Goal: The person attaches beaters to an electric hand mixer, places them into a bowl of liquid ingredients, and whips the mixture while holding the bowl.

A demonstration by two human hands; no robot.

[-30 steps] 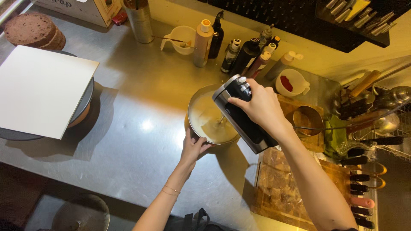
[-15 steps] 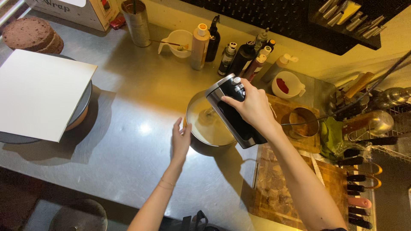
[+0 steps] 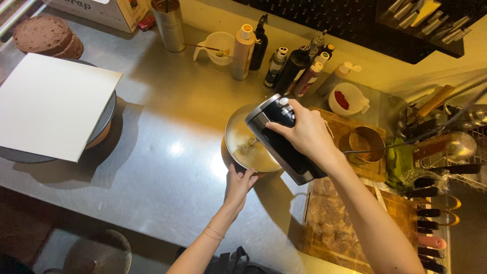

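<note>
Two hands share one job at the middle of the bench [image 3: 167, 167]. Nearest me, my left hand [image 3: 238, 185] closes its grip on the near rim of the metal bowl [image 3: 243, 147]. Just beyond and to the right, my right hand [image 3: 304, 134] is wrapped tight around the hand mixer [image 3: 284, 144], whose long body slants from near-right to far-left over the bowl. Its beaters seem to dip into the pale batter [image 3: 256, 155], though blur hides them.
</note>
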